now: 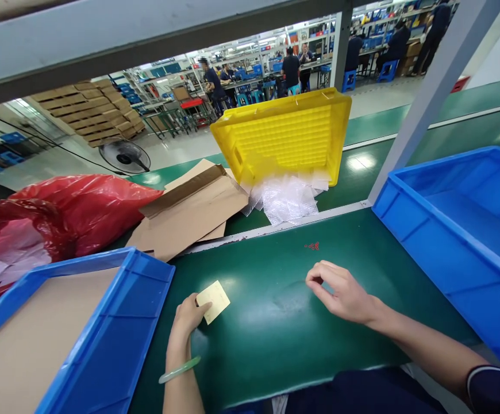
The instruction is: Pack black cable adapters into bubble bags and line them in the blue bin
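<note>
A small pale card (213, 301) lies tilted on the green work surface (271, 322), near the front edge and left of middle, its near corner pinched between thumb and fingers of the left hand (188, 318). By the look of things the work is at an early stage: only this one card is out, the blue tray (116, 322) at near left shows only a brown liner, and the blue bin (461, 230) at right looks bare. The right hand (340, 293) rests on the surface right of the card, fingers curled with thumb and forefinger tips pressed together; whether they hold anything I cannot tell. Tiny red rings (312, 246) lie just beyond it. Farther off stands a tipped yellow crate (288, 138) over clear plastic bags (287, 198).
</note>
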Demonstrator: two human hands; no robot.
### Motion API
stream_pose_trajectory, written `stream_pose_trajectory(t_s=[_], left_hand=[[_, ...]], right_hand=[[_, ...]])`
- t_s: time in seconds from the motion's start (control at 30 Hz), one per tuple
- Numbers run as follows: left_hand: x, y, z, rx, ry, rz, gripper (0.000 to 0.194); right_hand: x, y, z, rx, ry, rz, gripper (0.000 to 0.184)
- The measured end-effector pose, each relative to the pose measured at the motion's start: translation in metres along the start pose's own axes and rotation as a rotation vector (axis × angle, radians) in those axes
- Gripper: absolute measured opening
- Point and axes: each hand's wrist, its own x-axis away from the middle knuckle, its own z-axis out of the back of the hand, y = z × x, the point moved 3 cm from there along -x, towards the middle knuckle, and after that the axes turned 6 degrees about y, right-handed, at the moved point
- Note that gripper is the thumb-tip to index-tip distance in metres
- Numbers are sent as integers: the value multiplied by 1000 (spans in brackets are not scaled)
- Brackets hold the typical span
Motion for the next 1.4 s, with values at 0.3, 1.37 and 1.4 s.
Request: stream_pose_trajectory(t_s=[0.3, 1.37, 1.4], left_hand=[[90, 35, -42, 714, -125, -2, 68], [181, 74, -85, 1303, 47, 135, 46], [182, 75, -87, 1318, 42, 127, 45]], right_hand=[[-12, -7, -16, -266, -132, -279, 13], [-19, 0, -14, 14, -171, -389, 14], [-17, 0, -11, -7, -142, -418, 17]])
